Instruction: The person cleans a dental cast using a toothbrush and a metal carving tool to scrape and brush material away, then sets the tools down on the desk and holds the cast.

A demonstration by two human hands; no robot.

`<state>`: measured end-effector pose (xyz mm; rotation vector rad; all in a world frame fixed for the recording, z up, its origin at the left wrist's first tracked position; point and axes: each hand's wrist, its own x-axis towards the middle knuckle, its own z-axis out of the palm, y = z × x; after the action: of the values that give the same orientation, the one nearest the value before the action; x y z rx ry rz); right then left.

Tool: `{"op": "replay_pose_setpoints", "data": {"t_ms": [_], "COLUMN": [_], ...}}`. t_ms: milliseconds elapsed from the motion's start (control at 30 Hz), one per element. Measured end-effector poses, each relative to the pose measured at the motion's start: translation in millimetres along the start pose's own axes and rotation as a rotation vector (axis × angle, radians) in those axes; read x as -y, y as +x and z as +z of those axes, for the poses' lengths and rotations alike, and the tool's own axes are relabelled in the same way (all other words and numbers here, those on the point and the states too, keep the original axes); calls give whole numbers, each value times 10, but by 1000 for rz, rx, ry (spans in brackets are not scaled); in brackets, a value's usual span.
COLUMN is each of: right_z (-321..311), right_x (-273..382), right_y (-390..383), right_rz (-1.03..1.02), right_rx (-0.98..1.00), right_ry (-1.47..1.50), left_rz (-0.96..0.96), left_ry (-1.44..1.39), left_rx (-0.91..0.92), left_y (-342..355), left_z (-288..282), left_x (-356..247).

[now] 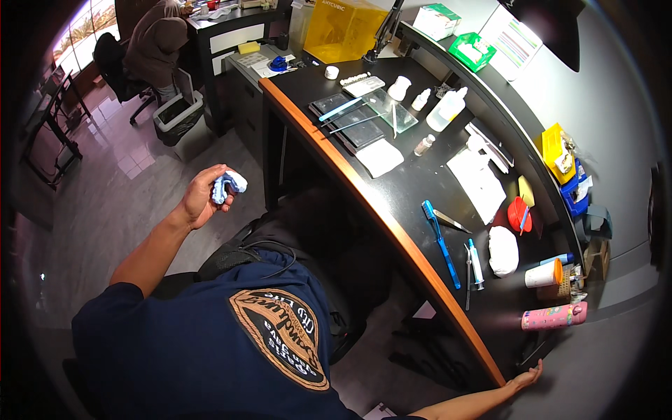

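My left hand (205,197) is raised over the floor, left of the desk, with its fingers closed around a small blue-and-white dental mould (228,185). The mould has a curved, horseshoe-like shape, and part of it is hidden by the fingers. Far to the lower right, my right hand (527,377) reaches past the desk's near corner. Its fingers are stretched out and nothing shows in it. The nearest thing on the desk (392,203) to that hand is a pink patterned bottle (554,317).
On the black desk lie a blue toothbrush (441,241), a syringe (476,264), a white lump (503,251), a red bowl (519,214) and a glass slab (389,110). A bin (179,119) stands on the floor. Another person (155,45) sits at the back left.
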<state>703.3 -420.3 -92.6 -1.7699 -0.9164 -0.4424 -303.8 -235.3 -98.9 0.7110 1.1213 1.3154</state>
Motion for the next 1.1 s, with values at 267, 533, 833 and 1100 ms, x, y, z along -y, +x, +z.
{"op": "replay_pose_setpoints", "data": {"t_ms": [267, 533, 833, 1100], "right_z": [63, 78, 11, 55], "right_x": [142, 206, 111, 29], "right_y": [-36, -73, -37, 89], "right_rz": [-79, -22, -1, -54], "right_rx": [40, 18, 16, -23], "right_ry": [-91, -59, -52, -29], "left_rz": [-5, 15, 19, 4], "left_ry": [-2, 3, -5, -9], "left_rx": [4, 8, 6, -5], "left_y": [-23, -1, 13, -21], "left_z": [12, -9, 4, 25], "left_x": [-24, 3, 0, -32]}}
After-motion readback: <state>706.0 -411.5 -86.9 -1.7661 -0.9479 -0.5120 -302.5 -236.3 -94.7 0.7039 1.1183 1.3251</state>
